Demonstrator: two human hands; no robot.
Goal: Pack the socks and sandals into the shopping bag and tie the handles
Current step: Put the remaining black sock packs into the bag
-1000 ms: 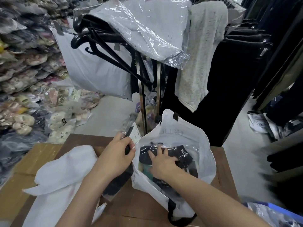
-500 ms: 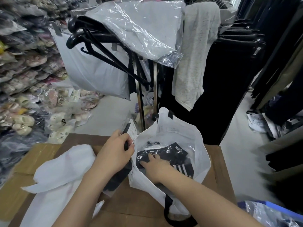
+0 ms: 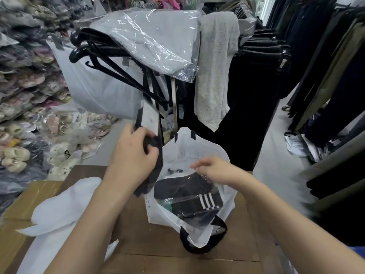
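On the far left of the bench (image 3: 88, 171) a spare white bag (image 3: 59, 210) lay flat and played no part. Your left hand (image 3: 132, 157) was raised above the bench beside the mouth of the shopping bag (image 3: 223, 153), its fingers (image 3: 152, 152) curled tight around a pair of black socks (image 3: 152, 175) with a white card tag (image 3: 150, 117) sticking up from the top. The socks hung down against the bag's left rim, not yet inside. The bag stood open on the bench, and more dark socks in clear wrap (image 3: 187, 192), one with white stripes, already sat in it. Whether the sandals were in there too could not be told from this view.

Your right hand (image 3: 213, 169) hovered over the bag's mouth, fingers loosely spread and holding nothing, just above the packed socks. One black handle (image 3: 203, 242) drooped over the near side; the other showed only as tabs at the far rim.

You seemed to be mid-packing: the held pair looked like the next item in. That move would call for swinging the left hand over the opening, with the right hand holding the rim wide or pressing the contents down, then letting go. Tying the handles remained to be done.
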